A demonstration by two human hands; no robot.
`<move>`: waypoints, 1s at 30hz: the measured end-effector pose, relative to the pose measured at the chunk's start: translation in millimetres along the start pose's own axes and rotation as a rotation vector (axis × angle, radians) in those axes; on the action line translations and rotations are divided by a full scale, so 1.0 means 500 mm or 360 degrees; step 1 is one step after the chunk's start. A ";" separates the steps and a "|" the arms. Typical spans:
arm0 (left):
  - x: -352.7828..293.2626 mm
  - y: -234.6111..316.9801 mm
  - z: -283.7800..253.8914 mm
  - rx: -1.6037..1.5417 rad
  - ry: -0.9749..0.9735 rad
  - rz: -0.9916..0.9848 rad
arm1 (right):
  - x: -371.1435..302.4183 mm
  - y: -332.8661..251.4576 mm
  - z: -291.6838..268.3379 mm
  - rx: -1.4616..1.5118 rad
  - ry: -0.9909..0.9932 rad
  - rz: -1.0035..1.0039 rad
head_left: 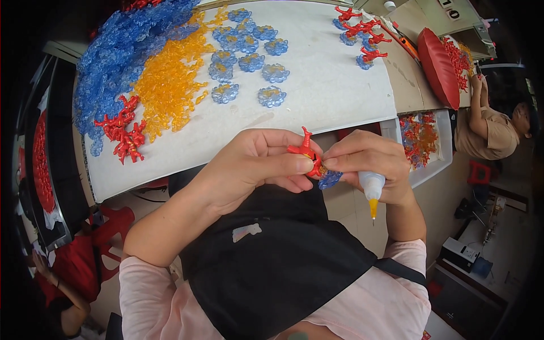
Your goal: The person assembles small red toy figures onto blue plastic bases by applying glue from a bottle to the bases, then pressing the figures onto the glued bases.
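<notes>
Above my lap, my left hand (pixel 252 161) pinches a small red plastic figure (pixel 306 146) between thumb and fingers. Right against it, my right hand (pixel 382 158) grips a translucent blue piece (pixel 330 180) with its fingertips, and the two parts touch. Tucked in the same right hand is a white squeeze bottle (pixel 372 184) with an amber tip and thin needle, pointing down. My fingers partly hide where the parts meet. Beyond my hands, blue flower-shaped bases (pixel 275 72) with yellow centres lie spaced out on the white table (pixel 317 85).
Heaps of blue pieces (pixel 113 62), orange pieces (pixel 173 79) and red figures (pixel 124 130) cover the table's left. Red figures on blue bases (pixel 371 54) stand at far right, near an orange-handled cutter (pixel 409 48) and red tray (pixel 436 68). A white bin (pixel 433 170) sits right; other people work nearby.
</notes>
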State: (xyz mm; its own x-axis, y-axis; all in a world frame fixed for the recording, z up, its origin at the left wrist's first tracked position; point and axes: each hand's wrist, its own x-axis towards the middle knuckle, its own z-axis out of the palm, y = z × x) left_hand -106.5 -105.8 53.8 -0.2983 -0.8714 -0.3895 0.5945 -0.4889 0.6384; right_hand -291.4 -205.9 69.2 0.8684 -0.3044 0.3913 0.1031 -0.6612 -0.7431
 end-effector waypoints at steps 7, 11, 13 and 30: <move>0.016 0.005 -0.004 0.0146 -0.0016 -0.0133 | -0.005 -0.001 -0.007 -0.0110 -0.0116 0.0049; 0.026 0.009 -0.002 0.0138 0.0023 -0.0169 | -0.010 0.008 -0.007 -0.0191 -0.0091 0.0083; 0.026 0.015 0.004 0.0174 0.0032 -0.0152 | -0.012 0.009 -0.004 -0.0202 -0.0067 0.0078; 0.052 0.026 0.026 0.0493 0.0016 -0.0048 | -0.029 0.008 -0.004 -0.0306 0.0156 0.0104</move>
State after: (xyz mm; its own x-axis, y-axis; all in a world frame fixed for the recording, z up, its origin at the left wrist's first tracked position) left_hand -116.2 -135.3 60.6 -0.3040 -0.8567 -0.4167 0.3294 -0.5049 0.7978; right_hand -304.6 -205.4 61.6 0.8181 -0.4099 0.4034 -0.0544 -0.7535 -0.6552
